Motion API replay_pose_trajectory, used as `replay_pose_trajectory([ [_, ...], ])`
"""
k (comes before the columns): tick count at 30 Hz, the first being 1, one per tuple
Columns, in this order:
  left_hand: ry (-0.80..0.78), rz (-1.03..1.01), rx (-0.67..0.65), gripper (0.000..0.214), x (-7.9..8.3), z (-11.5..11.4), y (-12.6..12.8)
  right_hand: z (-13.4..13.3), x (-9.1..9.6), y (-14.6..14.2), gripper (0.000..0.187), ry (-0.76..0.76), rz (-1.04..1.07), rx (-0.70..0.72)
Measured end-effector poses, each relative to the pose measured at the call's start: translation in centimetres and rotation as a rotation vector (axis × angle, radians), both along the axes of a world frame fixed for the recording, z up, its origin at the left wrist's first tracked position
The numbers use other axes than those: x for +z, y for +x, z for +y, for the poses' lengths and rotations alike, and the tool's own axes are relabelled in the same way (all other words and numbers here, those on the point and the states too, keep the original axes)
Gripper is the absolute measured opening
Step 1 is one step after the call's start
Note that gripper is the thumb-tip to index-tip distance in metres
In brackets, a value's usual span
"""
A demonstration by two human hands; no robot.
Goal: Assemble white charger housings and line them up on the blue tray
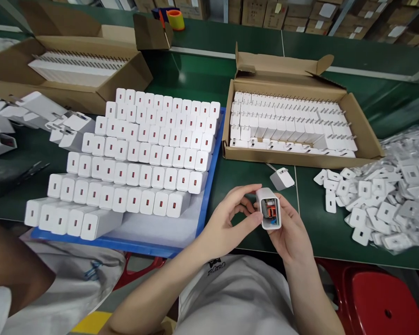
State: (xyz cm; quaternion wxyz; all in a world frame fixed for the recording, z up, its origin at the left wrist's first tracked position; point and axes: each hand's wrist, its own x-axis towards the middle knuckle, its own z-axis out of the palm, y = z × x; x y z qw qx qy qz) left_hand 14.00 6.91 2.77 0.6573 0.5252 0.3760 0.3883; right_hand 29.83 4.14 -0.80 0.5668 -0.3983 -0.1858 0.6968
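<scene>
Between my two hands is a white USB charger housing (278,222) with its end uncovered, so the circuit parts inside show. My right hand (290,228) is wrapped round its right side and underside. From the left, my left hand (232,216) grips the housing with thumb and fingertips. Just beyond it a single white charger (282,178) lies on the green table, a metal prong pointing left. Many loose white end caps (365,190) lie in a heap to the right, partly in clear plastic bags.
Rows of capped chargers (133,177) stand on a blue-edged tray (199,228) at left. Behind are an open carton (300,160) of chargers, prongs up, and another carton (125,88). Loose chargers (71,128) lie far left. A co-worker's arm (14,265) is at lower left; a red stool (387,298) stands at right.
</scene>
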Motion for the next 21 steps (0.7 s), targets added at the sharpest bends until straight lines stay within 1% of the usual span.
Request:
replay_pose_trajectory([
  [4, -0.004, 0.006, 0.002, 0.04, 0.2, 0.0, -0.1, -0.3, 0.2, 0.0, 0.019, 0.159, -0.162, 0.002],
  [8, 0.035, 0.025, -0.007, 0.035, 0.3, 0.1, -0.1, -0.7, 0.3, 0.1, 0.033, 0.319, -0.391, 0.017],
  [9, 0.053, 0.036, -0.007, 0.035, 0.3, 0.1, -0.1, -0.8, 0.3, 0.3, 0.035, 0.347, -0.467, 0.026],
  [11, 0.104, 0.07, -0.004, 0.033, 0.2, 0.2, -0.2, -0.9, 0.5, 0.7, 0.039, 0.4, -0.69, 0.038],
  [13, 0.159, 0.111, -0.008, 0.032, 0.1, 0.2, -0.2, -1.0, 0.7, 1.3, 0.048, 0.481, -0.926, 0.058],
  [14, 0.176, 0.125, -0.018, 0.032, 0.2, 0.3, -0.2, -1.1, 0.9, 1.5, 0.053, 0.537, -1.006, 0.076],
  [15, 0.177, 0.134, -0.03, 0.032, 0.2, 0.3, -0.2, -1.1, 1.0, 1.8, 0.055, 0.599, -1.048, 0.095],
  [17, 0.138, 0.127, -0.047, 0.035, 0.3, 0.3, -0.2, -1.1, 1.2, 2.1, 0.052, 0.712, -1.045, 0.116],
  [19, 0.089, 0.086, -0.052, 0.038, 0.4, 0.3, -0.2, -1.0, 1.2, 2.1, 0.046, 0.776, -1.005, 0.076],
  [21, 0.086, 0.036, -0.065, 0.038, 0.5, 0.3, -0.3, -1.0, 1.0, 1.9, 0.044, 0.803, -0.962, 0.02],
])
